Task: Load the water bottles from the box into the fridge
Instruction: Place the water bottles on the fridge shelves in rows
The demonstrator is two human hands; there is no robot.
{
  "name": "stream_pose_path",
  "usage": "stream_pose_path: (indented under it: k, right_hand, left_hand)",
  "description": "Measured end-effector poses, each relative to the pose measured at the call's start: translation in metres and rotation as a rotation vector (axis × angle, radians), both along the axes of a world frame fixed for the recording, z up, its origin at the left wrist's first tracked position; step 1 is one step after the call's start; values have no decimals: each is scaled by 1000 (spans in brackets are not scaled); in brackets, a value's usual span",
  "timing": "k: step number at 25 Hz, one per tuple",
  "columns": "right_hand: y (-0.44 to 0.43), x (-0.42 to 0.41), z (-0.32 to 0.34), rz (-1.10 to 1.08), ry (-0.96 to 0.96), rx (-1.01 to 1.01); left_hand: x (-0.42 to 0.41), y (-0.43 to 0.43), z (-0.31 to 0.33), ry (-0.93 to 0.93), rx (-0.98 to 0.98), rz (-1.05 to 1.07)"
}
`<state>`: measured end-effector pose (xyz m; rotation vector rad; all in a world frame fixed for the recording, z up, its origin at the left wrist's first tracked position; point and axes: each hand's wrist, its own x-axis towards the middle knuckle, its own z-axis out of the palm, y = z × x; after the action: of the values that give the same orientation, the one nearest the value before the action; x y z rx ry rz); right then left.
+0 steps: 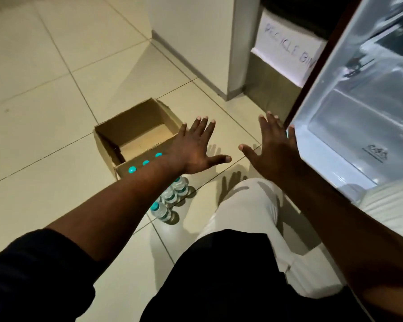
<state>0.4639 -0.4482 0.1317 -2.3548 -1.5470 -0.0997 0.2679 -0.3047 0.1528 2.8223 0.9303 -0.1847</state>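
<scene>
Both hands, left hand (pixel 196 151) and right hand (pixel 271 149), are held flat, fingers spread, holding nothing. Bottles (pixel 170 197) stand upright beside the box (pixel 107 138); more inside are half hidden by the arm.

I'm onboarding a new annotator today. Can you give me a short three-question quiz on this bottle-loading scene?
1. True or false: both hands are empty.
2. Where do the bottles outside the box stand? A) on the floor beside the box B) in the fridge door
3. What colour are the bottle caps?

Key: 1 true, left hand and right hand are spread open. 2 A, bottles by box. 3 turquoise caps.
</scene>
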Motion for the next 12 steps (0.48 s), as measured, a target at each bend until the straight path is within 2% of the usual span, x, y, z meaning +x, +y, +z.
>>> stream_pose_path:
  k: [12]
  right_hand:
    - [45,-80,-72,393,119,-310]
  left_hand:
    - [-88,11,-114,149,-215,250]
